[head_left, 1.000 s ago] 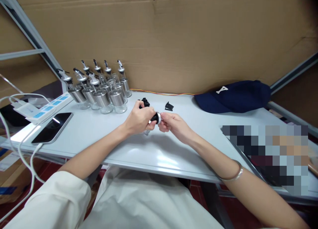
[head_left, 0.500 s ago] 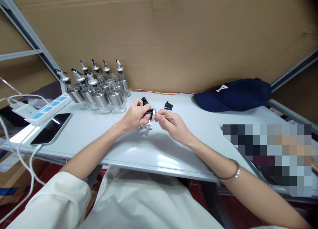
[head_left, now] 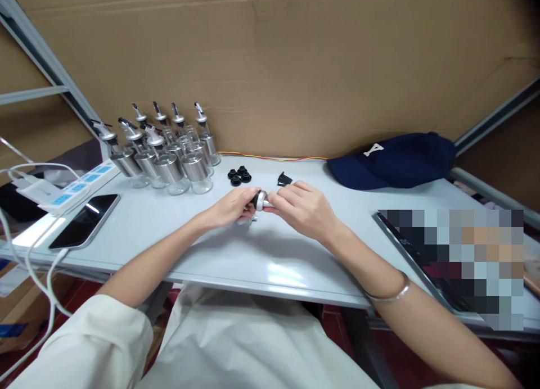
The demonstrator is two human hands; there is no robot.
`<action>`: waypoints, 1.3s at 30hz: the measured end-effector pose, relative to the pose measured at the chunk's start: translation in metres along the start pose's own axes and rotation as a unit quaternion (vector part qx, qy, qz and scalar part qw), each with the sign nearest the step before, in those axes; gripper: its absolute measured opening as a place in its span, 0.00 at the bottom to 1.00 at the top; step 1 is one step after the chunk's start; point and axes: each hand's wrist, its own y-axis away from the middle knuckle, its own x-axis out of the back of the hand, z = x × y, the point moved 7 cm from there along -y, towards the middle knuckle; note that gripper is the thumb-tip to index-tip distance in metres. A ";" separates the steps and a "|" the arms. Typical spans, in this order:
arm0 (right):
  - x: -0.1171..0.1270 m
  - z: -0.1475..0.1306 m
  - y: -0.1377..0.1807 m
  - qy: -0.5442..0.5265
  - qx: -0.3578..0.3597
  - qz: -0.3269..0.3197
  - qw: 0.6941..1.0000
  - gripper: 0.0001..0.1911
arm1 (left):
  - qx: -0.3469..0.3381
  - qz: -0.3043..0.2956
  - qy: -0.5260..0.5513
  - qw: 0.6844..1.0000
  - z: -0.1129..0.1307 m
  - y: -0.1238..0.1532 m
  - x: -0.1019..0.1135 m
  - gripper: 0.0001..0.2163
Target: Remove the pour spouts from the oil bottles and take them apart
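Pale grey table (head_left: 177,231) with a smooth, slightly glossy top, backed by a wall of creased brown cardboard (head_left: 295,68). Both hands meet near mid-table, just above the surface.

Change against the earlier frames: the hands sit lower and closer to the body than a second ago. The cluster of small black caps (head_left: 238,176) behind them, partly covered by the left hand before, now lies fully in view. The right hand has rolled over the part, hiding more of it.

Left hand (head_left: 230,207): fingers curled, tips pinching the spout cap (head_left: 260,200) from the left. Right hand (head_left: 304,209): fingers bent and pressed together, gripping the same cap from the right. The cap is short and round, with a brushed silver collar and a black end. A small clear piece lies under the left fingers; its detail is too small to tell.

Back left: a group of glass dispenser bottles (head_left: 169,153), with clear bases, matt metal sleeves and angled metal spouts. A further black part (head_left: 284,179) lies by the right fingertips. Soft navy cap (head_left: 396,159) at right. Black phone (head_left: 84,221) and white power strip (head_left: 80,184) at left, cables attached. Thin metal bangle (head_left: 390,292) on the right wrist.
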 end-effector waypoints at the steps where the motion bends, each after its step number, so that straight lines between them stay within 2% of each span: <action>1: 0.000 0.005 0.001 -0.043 -0.034 0.007 0.998 0.20 | -0.008 0.028 -0.026 0.999 0.000 0.000 0.003 0.22; 3: -0.005 0.018 0.003 -0.178 -0.135 0.006 0.975 0.21 | -0.053 0.093 -0.109 0.988 0.003 0.002 0.011 0.21; 4: -0.012 0.024 0.006 -0.265 -0.190 -0.008 0.945 0.22 | -0.087 0.121 -0.162 0.975 0.006 0.003 0.014 0.21; 5: -0.020 0.027 0.009 -0.356 -0.241 -0.029 0.902 0.23 | -0.125 0.138 -0.218 0.958 0.010 0.004 0.014 0.20; 8: -0.045 0.023 0.017 -0.581 -0.347 -0.099 0.730 0.24 | -0.228 0.145 -0.342 0.900 0.018 0.009 0.008 0.20; 10: -0.053 0.017 0.020 -0.656 -0.391 -0.119 0.635 0.21 | -0.276 0.147 -0.381 0.870 0.023 0.013 0.004 0.21; 11: -0.055 0.014 0.022 -0.677 -0.405 -0.125 0.602 0.20 | -0.295 0.151 -0.394 0.857 0.025 0.015 0.003 0.21; 13: -0.056 0.010 0.023 -0.698 -0.421 -0.128 0.565 0.20 | -0.317 0.166 -0.422 0.833 0.028 0.019 0.003 0.21; 15: -0.055 0.010 0.022 -0.705 -0.423 -0.121 0.556 0.20 | -0.317 0.178 -0.454 0.814 0.030 0.019 0.003 0.18; 18: -0.053 0.011 0.019 -0.699 -0.405 -0.104 0.580 0.20 | -0.300 0.187 -0.493 0.795 0.029 0.016 0.006 0.16; 22: -0.049 0.011 0.013 -0.671 -0.361 -0.086 0.642 0.22 | -0.306 0.198 -0.489 0.792 0.030 0.015 0.011 0.19; 24: -0.045 0.011 0.010 -0.634 -0.331 -0.070 0.695 0.22 | -0.299 0.205 -0.465 0.808 0.029 0.015 0.014 0.21; 28: -0.033 0.014 0.008 -0.483 -0.276 -0.031 0.831 0.23 | -0.265 0.219 -0.417 0.841 0.026 0.013 0.021 0.24; 30: -0.026 0.015 0.008 -0.373 -0.244 -0.015 0.895 0.22 | -0.249 0.222 -0.387 0.860 0.026 0.012 0.023 0.25; 33: -0.011 0.009 0.003 -0.160 -0.135 0.012 0.978 0.19 | -0.213 0.215 -0.314 0.900 0.024 0.009 0.025 0.26; 35: -0.003 0.002 0.000 -0.020 -0.047 0.025 0.998 0.16 | -0.173 0.199 -0.246 0.933 0.019 0.006 0.026 0.26; 37: 0.001 -0.005 -0.001 0.094 0.020 0.035 0.995 0.13 | -0.118 0.173 -0.156 0.965 0.010 0.002 0.024 0.25; 39: 0.004 -0.010 -0.001 0.173 0.060 0.052 0.982 0.11 | -0.061 0.149 -0.055 0.985 0.001 0.000 0.022 0.24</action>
